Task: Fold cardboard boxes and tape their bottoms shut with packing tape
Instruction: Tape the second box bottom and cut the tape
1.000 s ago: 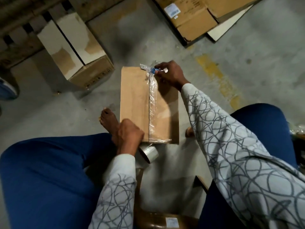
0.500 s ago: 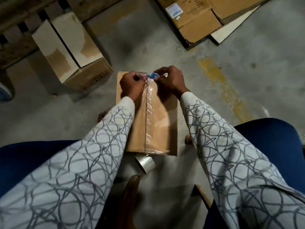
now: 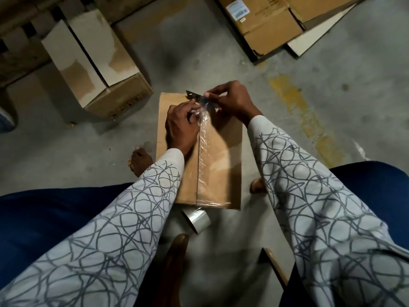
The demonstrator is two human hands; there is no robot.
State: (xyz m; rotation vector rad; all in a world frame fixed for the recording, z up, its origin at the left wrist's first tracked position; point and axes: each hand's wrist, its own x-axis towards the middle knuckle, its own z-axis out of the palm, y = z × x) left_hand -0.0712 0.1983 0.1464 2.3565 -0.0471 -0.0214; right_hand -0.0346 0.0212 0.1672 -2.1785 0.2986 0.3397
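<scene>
Left hand, right hand pinching tape, label illegible

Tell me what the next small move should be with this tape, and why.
Probably slice the tape with the cutter at the far edge of the box: the left hand pinches it there, the right hand holds the cutter's blade beside it, and the tape already runs the box's length.

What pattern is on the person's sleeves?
The sleeves are pale grey with dark overlapping circular lines; head view.
</scene>
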